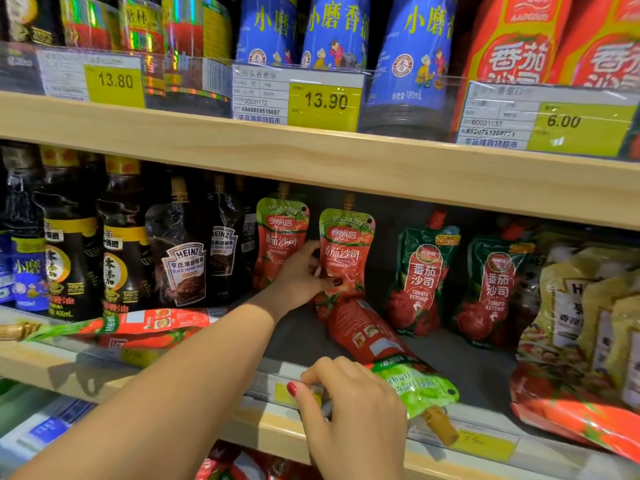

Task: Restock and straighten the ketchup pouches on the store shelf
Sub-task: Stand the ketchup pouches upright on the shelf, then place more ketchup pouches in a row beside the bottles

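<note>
Honestly, these pouches looked like a pain to face up: soft film, floppy body, probably light and a bit slick; only the spout and the folded base seemed to have any stiffness. The left hand (304,271) was in on the shelf, pinching the upright ketchup pouch (346,251) low on its side, thumb on the front, fingers tucked round the edge; that pouch stood mid-shelf just beside a second upright pouch (281,237). I'd say low at the side seam was the right hold, since squeezing the belly would just buckle it.

A fallen pouch (391,355) lay flat in front, spout poking over the shelf lip (270,433); the right hand (349,420) sat against it with fingers curled, but I couldn't tell whether it gripped anything. Another flat pouch (138,327) lay along the front to the left, before the dark sauce bottles (185,268).

The grey shelf liner (467,368) looked smooth, so bases could slide; the upper shelf board (311,157) sat low over the spouts — not much headroom; green ketchup pouches (422,278) stood near on the right.
</note>
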Available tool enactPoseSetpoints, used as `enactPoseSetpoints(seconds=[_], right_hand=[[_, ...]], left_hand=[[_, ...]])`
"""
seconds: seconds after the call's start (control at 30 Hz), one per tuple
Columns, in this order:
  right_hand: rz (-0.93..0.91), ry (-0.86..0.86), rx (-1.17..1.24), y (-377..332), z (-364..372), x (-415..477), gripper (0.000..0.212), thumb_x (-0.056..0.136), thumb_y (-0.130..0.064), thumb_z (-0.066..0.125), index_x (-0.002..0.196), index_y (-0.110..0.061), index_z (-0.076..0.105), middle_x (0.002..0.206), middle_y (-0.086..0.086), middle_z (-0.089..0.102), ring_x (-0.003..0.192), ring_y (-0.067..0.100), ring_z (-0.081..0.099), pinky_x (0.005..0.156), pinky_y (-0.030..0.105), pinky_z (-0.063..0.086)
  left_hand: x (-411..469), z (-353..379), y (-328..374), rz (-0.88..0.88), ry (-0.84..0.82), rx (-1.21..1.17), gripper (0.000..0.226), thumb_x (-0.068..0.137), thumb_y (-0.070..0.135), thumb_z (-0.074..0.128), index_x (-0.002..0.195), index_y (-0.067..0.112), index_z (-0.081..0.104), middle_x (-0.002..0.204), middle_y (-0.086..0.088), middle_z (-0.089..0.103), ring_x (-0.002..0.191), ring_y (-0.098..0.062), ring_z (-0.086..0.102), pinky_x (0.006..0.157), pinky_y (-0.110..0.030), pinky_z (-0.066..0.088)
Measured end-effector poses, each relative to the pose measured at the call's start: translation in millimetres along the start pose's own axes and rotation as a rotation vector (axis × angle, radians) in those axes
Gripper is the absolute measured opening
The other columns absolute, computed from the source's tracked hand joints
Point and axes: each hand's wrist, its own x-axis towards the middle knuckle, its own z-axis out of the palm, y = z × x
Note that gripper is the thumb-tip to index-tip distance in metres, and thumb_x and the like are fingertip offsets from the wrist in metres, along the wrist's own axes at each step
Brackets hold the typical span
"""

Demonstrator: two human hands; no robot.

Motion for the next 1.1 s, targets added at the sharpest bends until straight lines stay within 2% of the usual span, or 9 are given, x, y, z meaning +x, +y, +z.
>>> enactPoseSetpoints(seconds=[0.13,0.23,0.37,0.5,0.63,0.7,0.87,0.97,1.1], right_hand=[[-0.001,-0.054,0.04,1.3,-3.0,-1.9,0.014,0.068,-0.044,0.065,0.069,-0.034,0.056,0.058,-0.012,0.052,0.057,0.004,0.052,0.051,0.02,0.041],[0.004,-0.163,0.135,4.2,-12.2,2.4,0.015,0.08,-0.044,0.058,0.09,-0.033,0.061,0.079,-0.013,0.06,0.077,0.004,0.055,0.066,0.024,0.046],[-0.045,-0.155,0.214,14.0,-37.4,7.9,0.024,0.081,-0.039,0.063,0.104,-0.034,0.061,0.099,-0.02,0.058,0.087,0.001,0.055,0.078,0.022,0.049],[-0.018,-0.125,0.214,37.6,-65.9,9.4,0.036,0.074,-0.047,0.066,0.107,-0.034,0.062,0.105,-0.022,0.057,0.101,-0.001,0.052,0.087,0.023,0.046],[0.131,-0.317,0.095,59.8,-77.0,0.2,0.073,0.055,-0.066,0.067,0.12,-0.041,0.049,0.112,-0.018,0.046,0.108,0.005,0.043,0.092,0.028,0.042],[0.196,-0.383,0.079,64.4,-74.6,-5.0,0.084,0.05,-0.063,0.071,0.125,-0.04,0.044,0.114,-0.014,0.045,0.108,0.008,0.043,0.094,0.031,0.043],[0.17,-0.268,0.108,71.4,-68.7,-10.7,0.055,0.071,-0.022,0.072,0.123,-0.032,0.056,0.113,-0.013,0.057,0.106,0.01,0.054,0.087,0.025,0.044],[0.191,-0.222,0.129,77.4,-75.3,-13.2,0.046,0.073,-0.014,0.07,0.116,-0.031,0.064,0.113,-0.013,0.065,0.101,0.007,0.059,0.084,0.023,0.046],[0.14,0.019,0.184,71.8,-87.5,-9.3,0.026,0.075,-0.011,0.07,0.094,-0.028,0.073,0.072,-0.016,0.069,0.064,0.0,0.06,0.058,0.017,0.048]], left_hand=[[-6.9,-4.1,2.7,-0.035,0.04,-0.001,0.068,0.074,0.006,0.075,0.133,0.013,0.042,0.107,-0.005,0.059,0.105,-0.017,0.052,0.086,-0.028,0.04],[-13.3,-7.6,6.7,-0.076,0.118,-0.007,0.063,0.074,0.004,0.074,0.13,0.009,0.045,0.097,-0.006,0.06,0.095,-0.017,0.054,0.081,-0.027,0.042],[-30.3,-9.3,12.7,-0.06,0.122,0.016,0.041,0.074,-0.002,0.07,0.112,0.004,0.056,0.085,-0.005,0.06,0.091,-0.023,0.06,0.081,-0.032,0.05],[-53.7,-2.7,25.0,0.047,-0.034,0.023,0.024,0.073,-0.007,0.069,0.091,0.007,0.064,0.09,-0.008,0.063,0.094,-0.024,0.062,0.089,-0.036,0.05],[-73.3,0.3,27.1,0.133,-0.223,0.051,0.026,0.074,-0.001,0.072,0.095,0.013,0.067,0.1,-0.002,0.065,0.098,-0.016,0.061,0.088,-0.025,0.05],[-79.6,1.2,24.7,0.133,-0.252,0.049,0.026,0.074,0.0,0.072,0.095,0.015,0.068,0.098,0.001,0.066,0.097,-0.013,0.062,0.084,-0.017,0.05],[-84.1,-0.6,25.0,0.139,-0.256,0.069,0.025,0.076,0.002,0.071,0.091,0.022,0.068,0.099,0.002,0.069,0.098,-0.011,0.064,0.09,-0.024,0.05],[-87.7,-7.2,25.3,0.158,-0.287,0.14,0.029,0.077,0.008,0.07,0.101,0.025,0.068,0.107,0.009,0.067,0.1,-0.001,0.06,0.083,-0.007,0.046],[-93.4,-16.2,30.6,0.175,-0.356,0.131,0.044,0.071,0.022,0.077,0.11,0.039,0.064,0.114,0.021,0.059,0.104,0.013,0.049,0.073,0.004,0.037]])
